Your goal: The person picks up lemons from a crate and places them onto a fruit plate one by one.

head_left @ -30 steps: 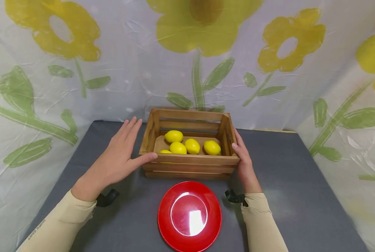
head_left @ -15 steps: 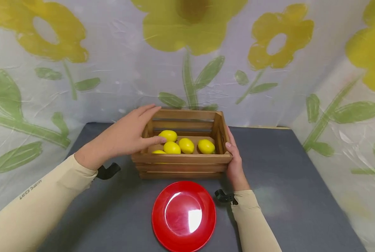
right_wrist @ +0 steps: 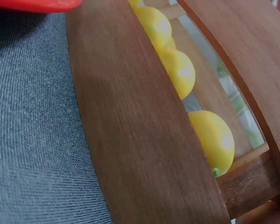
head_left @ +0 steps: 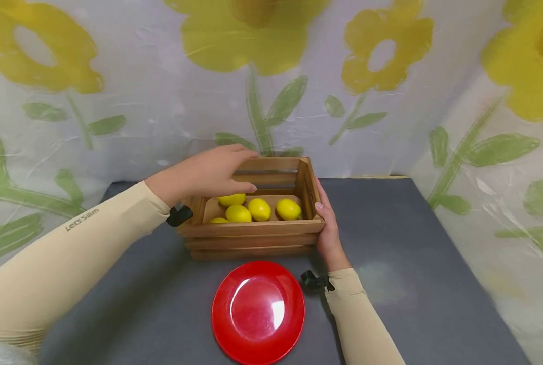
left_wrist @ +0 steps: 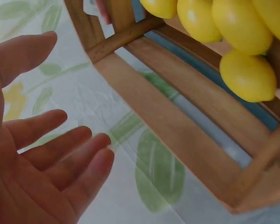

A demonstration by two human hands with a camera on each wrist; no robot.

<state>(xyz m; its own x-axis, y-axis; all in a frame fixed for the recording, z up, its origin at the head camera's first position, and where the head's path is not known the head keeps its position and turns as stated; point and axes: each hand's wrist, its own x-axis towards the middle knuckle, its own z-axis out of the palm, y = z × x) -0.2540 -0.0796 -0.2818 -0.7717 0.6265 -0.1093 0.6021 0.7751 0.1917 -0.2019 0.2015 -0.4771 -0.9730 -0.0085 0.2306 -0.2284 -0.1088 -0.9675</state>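
A slatted wooden crate [head_left: 253, 242] stands on the dark table, with several yellow lemons [head_left: 238, 213] lying on its brown bottom. My left hand [head_left: 212, 171] hovers over the crate's left part, fingers spread and thumb apart, holding nothing; it partly covers the back left lemon [head_left: 232, 199]. The left wrist view shows that palm [left_wrist: 42, 182] beside the crate's slats, away from the lemons. At the crate's right end my right hand [head_left: 328, 233] holds the side, thumb on the rim and fingers along the outside. The rightmost lemon [head_left: 288, 209] sits near that end.
A shiny red plate [head_left: 258, 314] lies on the table [head_left: 390, 284] just in front of the crate. Behind the table hangs a pale sheet [head_left: 162, 111] printed with yellow flowers, close to the crate's back.
My left hand has moved from the crate's left outer side, up and rightward to over the lemons. My right hand stays on the right end. The view has shifted slightly.
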